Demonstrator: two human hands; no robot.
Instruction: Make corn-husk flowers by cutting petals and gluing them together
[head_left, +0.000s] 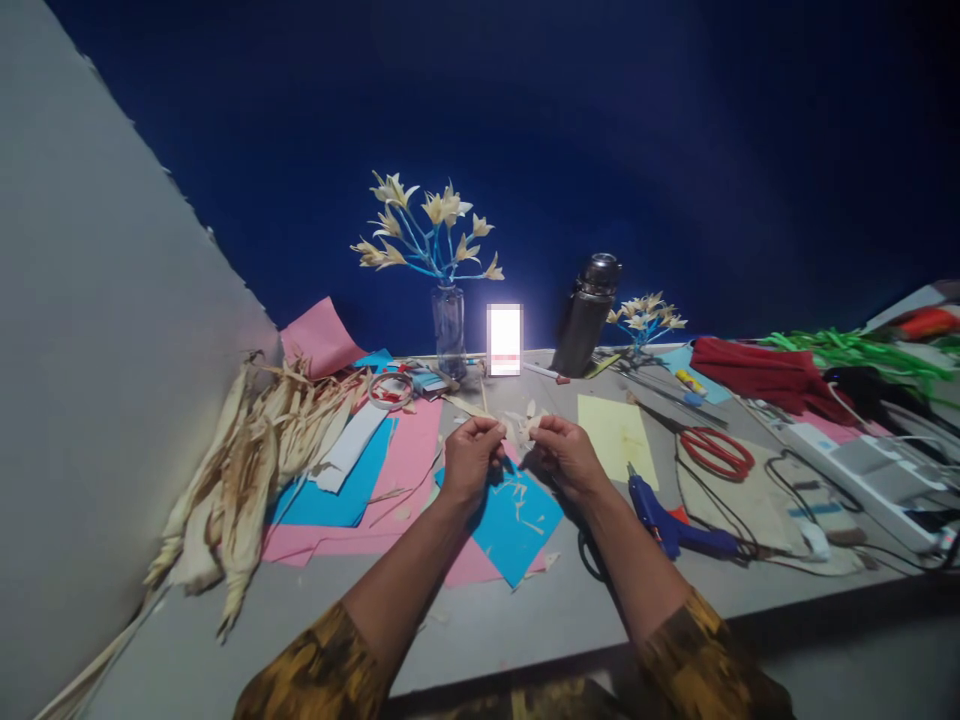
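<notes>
Straw-coloured husks (240,490) lie heaped at the far left, beside a blue sheet (322,500) on pink paper. Next, behind the work, a glass vase (450,335) holds pale flowers (439,220) on blue stems. The left forearm slants up and inward from a patterned sleeve, and the left hand (469,455) is closed in a pinch, fingers curled, on pale scraps (517,430) between the two hands, above the far corner of a blue square (517,530). Mirroring it, the right hand (568,455) bends inward, thumb and forefinger pinched on the scraps' other side; whether they form one piece is too small to tell. Farther right come a yellow sheet (615,430), a glue gun (671,525) and red-handled scissors (661,414).
</notes>
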